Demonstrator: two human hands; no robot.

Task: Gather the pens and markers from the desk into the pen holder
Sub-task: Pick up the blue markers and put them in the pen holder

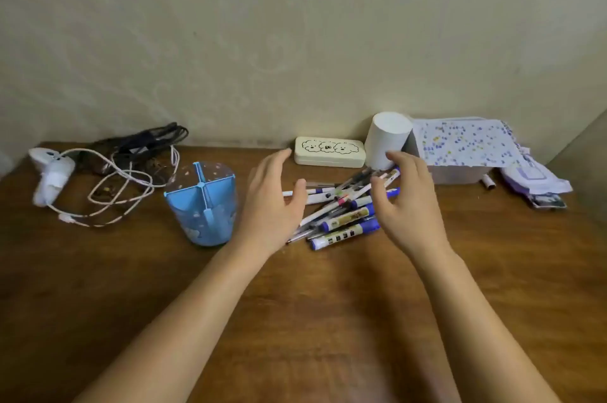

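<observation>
Both hands spread, holding nothing: left hand [274, 195] and right hand [407, 202] flank the pen pile [341, 212] right of the seemingly empty pen holder [202, 205], so we've gathered nothing yet.

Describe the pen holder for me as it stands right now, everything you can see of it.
The pen holder is a light blue, see-through plastic cup with pale printed shapes on its wall. A solid blue cross divider splits the inside into four compartments, all of which look empty. It stands upright on the desk, apart from the pen pile to its right, with the white cable close on its left. The left hand hovers just beside it, not touching.
</observation>
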